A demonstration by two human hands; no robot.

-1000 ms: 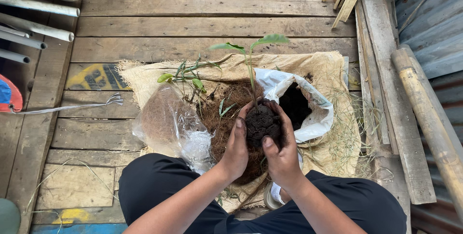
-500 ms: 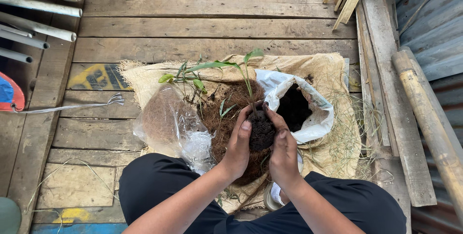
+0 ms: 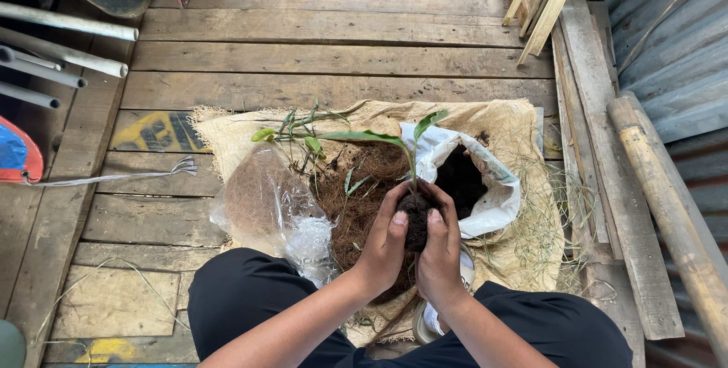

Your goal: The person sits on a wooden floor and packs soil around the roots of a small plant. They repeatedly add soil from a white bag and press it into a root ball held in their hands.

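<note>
Your two hands are cupped together around a dark, round ball of soil and roots (image 3: 415,216) with a thin green seedling (image 3: 394,140) rising from it. Your left hand (image 3: 383,245) and right hand (image 3: 441,254) press in from either side, fingers curled tight around it. You hold the ball just above a mound of brown coconut fibre (image 3: 364,186), which lies on a tan burlap sack (image 3: 516,133) spread flat across a floor of weathered wooden planks (image 3: 303,57). Just right of your hands, a white woven bag (image 3: 497,186) sits open with dark soil inside. To the left, a clear plastic bag (image 3: 269,209) holds more brown fibre. Small green plants (image 3: 299,129) lie at the far edge of the fibre. Grey pipes (image 3: 61,50) rest at far left, corrugated metal sheeting (image 3: 675,50) at far right.
</note>
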